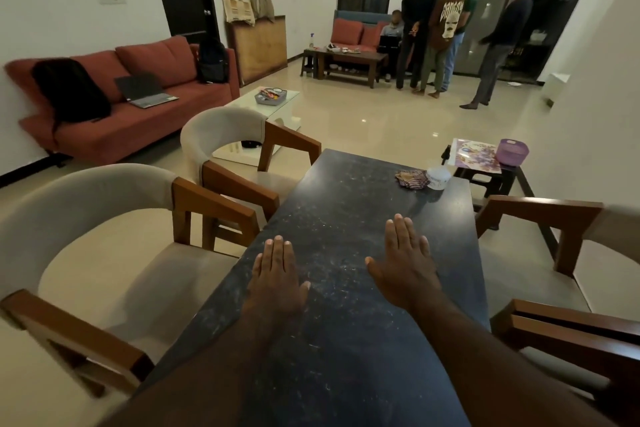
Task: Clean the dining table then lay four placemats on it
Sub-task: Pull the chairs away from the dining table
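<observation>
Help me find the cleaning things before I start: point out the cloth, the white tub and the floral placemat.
cloth (410, 180): head view, middle of the crumpled heap.
white tub (438, 182): head view, on its side wall.
floral placemat (474, 158): head view, centre of its printed top.

We are holding our left hand and right hand flat, side by side, over the table. Beyond the right hand, a cloth is lying on the table, just left of a tub. Farther beyond, a stool is carrying placemats and a basket. Two chairs are standing left of the left hand, two other chairs right of the right.
</observation>
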